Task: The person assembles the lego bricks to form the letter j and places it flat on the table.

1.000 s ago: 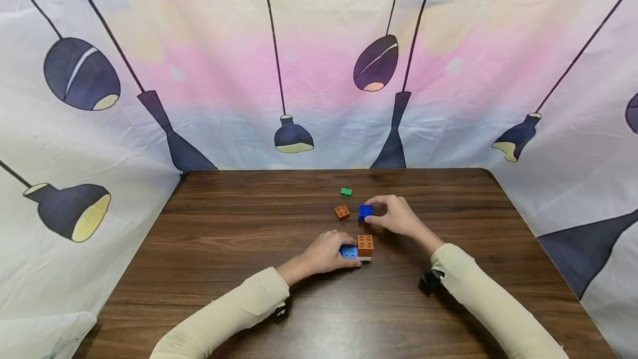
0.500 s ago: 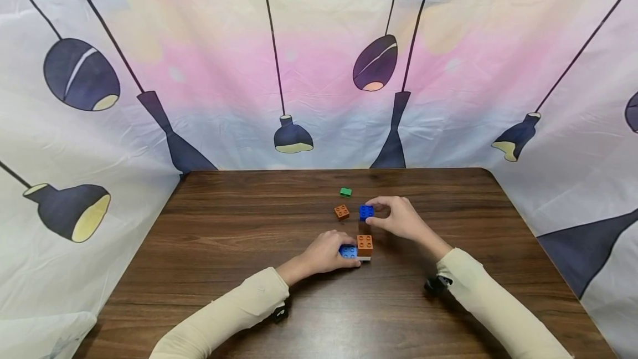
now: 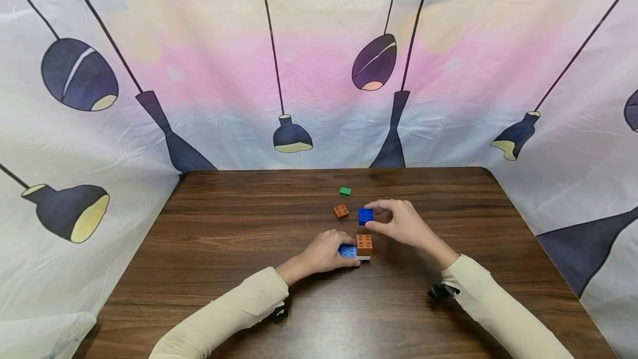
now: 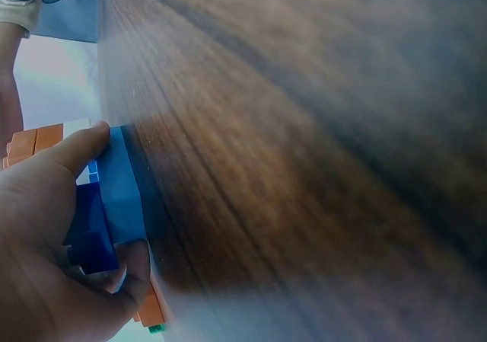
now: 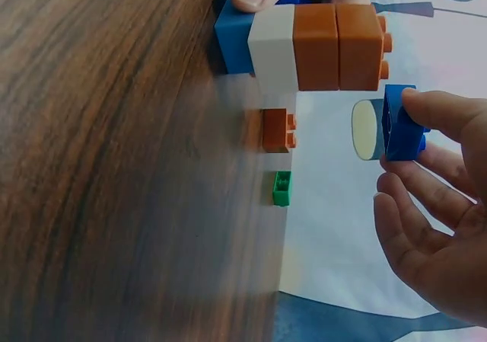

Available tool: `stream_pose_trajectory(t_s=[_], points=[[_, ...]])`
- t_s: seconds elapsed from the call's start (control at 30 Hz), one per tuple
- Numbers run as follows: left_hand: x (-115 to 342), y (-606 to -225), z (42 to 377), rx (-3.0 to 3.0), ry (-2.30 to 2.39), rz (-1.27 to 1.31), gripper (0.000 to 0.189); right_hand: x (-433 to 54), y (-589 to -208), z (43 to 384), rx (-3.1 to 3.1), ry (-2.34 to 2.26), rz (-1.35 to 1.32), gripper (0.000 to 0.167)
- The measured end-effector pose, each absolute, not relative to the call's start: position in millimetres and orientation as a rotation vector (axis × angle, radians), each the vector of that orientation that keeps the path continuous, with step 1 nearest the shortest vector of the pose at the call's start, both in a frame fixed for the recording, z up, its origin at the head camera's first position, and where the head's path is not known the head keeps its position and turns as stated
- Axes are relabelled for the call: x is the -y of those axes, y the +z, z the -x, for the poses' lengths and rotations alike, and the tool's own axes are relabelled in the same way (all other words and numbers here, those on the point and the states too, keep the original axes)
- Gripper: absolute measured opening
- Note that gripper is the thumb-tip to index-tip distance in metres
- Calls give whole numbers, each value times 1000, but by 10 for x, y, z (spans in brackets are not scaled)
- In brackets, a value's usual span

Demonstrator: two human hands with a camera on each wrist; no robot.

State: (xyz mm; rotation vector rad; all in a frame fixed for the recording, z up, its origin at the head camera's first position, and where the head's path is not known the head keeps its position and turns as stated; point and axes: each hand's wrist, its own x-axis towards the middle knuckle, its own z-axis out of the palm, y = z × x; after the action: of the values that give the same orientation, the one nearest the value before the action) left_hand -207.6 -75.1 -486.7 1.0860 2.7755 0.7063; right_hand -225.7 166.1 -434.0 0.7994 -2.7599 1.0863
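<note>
One square, studded blue brick [image 3: 365, 215]

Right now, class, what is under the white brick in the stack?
A light blue brick, gripped by the left hand, is directly under the white brick. Its top is covered where the white brick sits, so any studs there cannot be seen.

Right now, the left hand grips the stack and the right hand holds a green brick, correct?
The colour is wrong: the right hand holds a blue brick, as the right wrist view shows. The left hand grips the stack.
</note>
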Motion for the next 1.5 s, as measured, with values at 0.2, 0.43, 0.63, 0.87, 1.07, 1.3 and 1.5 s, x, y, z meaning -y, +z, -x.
stream_pose_trajectory(t_s=[0.2, 0.43, 0.63, 0.87, 1.07, 1.3, 1.5], points=[[753, -4860, 2064, -2782, 693, -1087, 47, -1660, -4302, 2163, 2750, 1087, -815, 39], [752, -4853, 2055, -2782, 694, -1084, 46, -1655, -4293, 2077, 2740, 1140, -836, 39], [756, -4842, 2048, -2778, 708, -1083, 45, -1640, -4299, 2026, 2727, 1137, -847, 38], [754, -4860, 2060, -2785, 686, -1081, 46, -1648, -4313, 1950, 2739, 1122, -856, 38], [752, -4867, 2063, -2795, 679, -1082, 47, -1649, -4331, 1910, 2722, 1139, -890, 39], [748, -4854, 2057, -2795, 705, -1089, 44, -1635, -4358, 1894, 2731, 1127, -901, 37], [747, -4849, 2054, -2790, 706, -1094, 43, -1629, -4363, 1882, 2737, 1131, -910, 36]])
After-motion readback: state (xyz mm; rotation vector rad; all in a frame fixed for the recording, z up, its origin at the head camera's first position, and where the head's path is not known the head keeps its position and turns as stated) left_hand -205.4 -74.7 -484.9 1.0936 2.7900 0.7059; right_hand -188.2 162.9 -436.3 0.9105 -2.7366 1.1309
